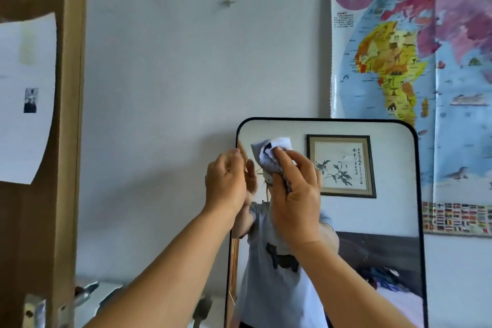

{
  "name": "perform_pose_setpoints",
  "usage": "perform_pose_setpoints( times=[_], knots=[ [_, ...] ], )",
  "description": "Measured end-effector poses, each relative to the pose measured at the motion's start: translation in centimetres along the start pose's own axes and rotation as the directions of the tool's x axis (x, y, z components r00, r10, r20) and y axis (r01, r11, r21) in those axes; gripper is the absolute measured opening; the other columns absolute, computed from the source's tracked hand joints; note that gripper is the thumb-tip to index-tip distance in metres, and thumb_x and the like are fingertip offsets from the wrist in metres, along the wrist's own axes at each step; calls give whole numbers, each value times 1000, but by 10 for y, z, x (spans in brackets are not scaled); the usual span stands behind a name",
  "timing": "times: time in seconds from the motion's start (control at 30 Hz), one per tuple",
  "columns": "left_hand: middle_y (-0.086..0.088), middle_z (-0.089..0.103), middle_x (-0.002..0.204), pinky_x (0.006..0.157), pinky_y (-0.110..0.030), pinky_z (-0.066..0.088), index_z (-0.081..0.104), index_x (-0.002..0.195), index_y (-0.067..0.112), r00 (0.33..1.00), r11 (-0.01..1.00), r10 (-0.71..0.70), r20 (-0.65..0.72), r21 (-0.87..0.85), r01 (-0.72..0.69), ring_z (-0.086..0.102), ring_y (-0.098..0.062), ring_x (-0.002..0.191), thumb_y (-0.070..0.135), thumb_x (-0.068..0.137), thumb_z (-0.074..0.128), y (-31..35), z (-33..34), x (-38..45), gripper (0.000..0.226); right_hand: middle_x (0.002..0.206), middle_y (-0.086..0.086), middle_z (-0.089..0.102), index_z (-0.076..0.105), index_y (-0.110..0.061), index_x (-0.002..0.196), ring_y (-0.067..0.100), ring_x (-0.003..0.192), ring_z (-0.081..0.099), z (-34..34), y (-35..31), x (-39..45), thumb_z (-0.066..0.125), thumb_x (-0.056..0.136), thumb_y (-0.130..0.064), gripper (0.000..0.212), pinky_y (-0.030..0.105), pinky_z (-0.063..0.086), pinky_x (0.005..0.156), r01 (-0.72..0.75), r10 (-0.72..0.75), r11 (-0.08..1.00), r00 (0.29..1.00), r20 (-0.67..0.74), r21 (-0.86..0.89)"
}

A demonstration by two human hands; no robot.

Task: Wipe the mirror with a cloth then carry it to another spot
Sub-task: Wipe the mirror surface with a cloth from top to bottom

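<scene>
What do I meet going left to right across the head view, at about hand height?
Sheet of paper on the wooden panel → bare wall → left hand at the mirror's left edge → cloth under the right hand → world map.

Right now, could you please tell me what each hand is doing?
Left hand: grips the left edge of the mirror.
Right hand: holds the cloth against the glass.
</scene>
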State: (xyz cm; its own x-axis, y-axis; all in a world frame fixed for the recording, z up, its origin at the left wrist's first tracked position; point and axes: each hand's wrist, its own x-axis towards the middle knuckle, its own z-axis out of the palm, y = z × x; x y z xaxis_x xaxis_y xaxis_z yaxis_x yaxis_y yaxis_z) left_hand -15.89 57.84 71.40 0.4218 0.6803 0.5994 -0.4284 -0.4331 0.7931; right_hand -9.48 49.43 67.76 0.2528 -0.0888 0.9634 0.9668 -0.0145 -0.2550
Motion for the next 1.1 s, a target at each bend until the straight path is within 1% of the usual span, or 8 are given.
perform_pose_setpoints(
  times=[0.13, 0.2, 0.3, 0.4, 0.53, 0.63, 0.73, 1.1],
  knots=[
    [-11, 56, 126, 101, -49, 43, 60, 116, 22, 992, 983, -121, -41, 134, 126, 51, -31, 119, 35, 90, 40, -29, 4, 32, 36, 125, 2, 53, 61, -20, 122, 12, 104, 33, 17, 9, 29, 58, 87, -6, 38, 7, 23, 89, -28, 20, 981, 999, -43, -192],
    [-12, 61, 111, 98, -48, 45, 64, 91, 21, 980, 978, -197, 15, 76, 195, 55, -31, 106, 34, 86, 36, -41, 9, 37, 32, 127, 2, 53, 60, -21, 124, 16, 104, 32, 26, 12, 39, 60, 86, -5, 41, 11, 23, 87, -16, 5, 969, 999, -46, -248],
    [-8, 59, 71, 65, -35, 44, 52, 63, 14, 921, 915, -379, 89, -115, 387, 52, -25, 70, 24, 79, 34, -46, 12, 40, 26, 136, 2, 47, 53, -21, 131, 18, 106, 29, 48, 10, 49, 58, 86, -7, 47, 27, 36, 91, -19, 19, 946, 1000, -1, -323],
    [0, 54, 52, 57, -28, 37, 48, 56, 17, 860, 835, -478, 179, -211, 508, 46, -21, 57, 17, 84, 37, -53, 16, 44, 30, 148, -6, 30, 35, -30, 142, 20, 120, 24, 69, 8, 50, 53, 87, -17, 58, 39, 30, 105, 9, 100, 892, 971, 216, -453],
    [-7, 72, 89, 87, -41, 52, 65, 79, 19, 853, 802, -467, 232, -295, 519, 66, -26, 88, 26, 82, 42, -66, 21, 55, 24, 142, -10, 38, 44, -31, 135, 19, 116, 25, 83, 15, 48, 62, 78, -18, 62, 38, 29, 104, 97, 32, 866, 968, 248, -491],
    [-1, 56, 59, 67, -32, 41, 57, 49, 22, 868, 824, -456, 195, -277, 495, 52, -22, 67, 26, 77, 41, -71, 26, 58, 33, 138, -8, 44, 50, -27, 131, 23, 116, 36, 76, 23, 49, 63, 72, -26, 61, 38, 33, 102, 95, 22, 866, 974, 226, -490],
    [2, 44, 54, 55, -27, 28, 48, 37, 21, 861, 813, -487, 148, -283, 509, 43, -18, 59, 21, 78, 40, -69, 27, 58, 42, 135, -5, 48, 56, -23, 126, 27, 115, 41, 65, 31, 52, 51, 83, -17, 43, 38, 34, 99, 8, 42, 884, 994, 98, -468],
    [17, 34, 20, 38, -10, 33, 33, 60, 18, 901, 836, -431, 45, -356, 417, 36, 5, 22, 15, 95, 34, -57, 38, 49, 34, 134, -2, 49, 57, -21, 126, 26, 112, 43, -20, 81, 65, 49, 90, -15, 36, 33, 36, 99, -196, 119, 853, 975, -187, -484]
  ],
)
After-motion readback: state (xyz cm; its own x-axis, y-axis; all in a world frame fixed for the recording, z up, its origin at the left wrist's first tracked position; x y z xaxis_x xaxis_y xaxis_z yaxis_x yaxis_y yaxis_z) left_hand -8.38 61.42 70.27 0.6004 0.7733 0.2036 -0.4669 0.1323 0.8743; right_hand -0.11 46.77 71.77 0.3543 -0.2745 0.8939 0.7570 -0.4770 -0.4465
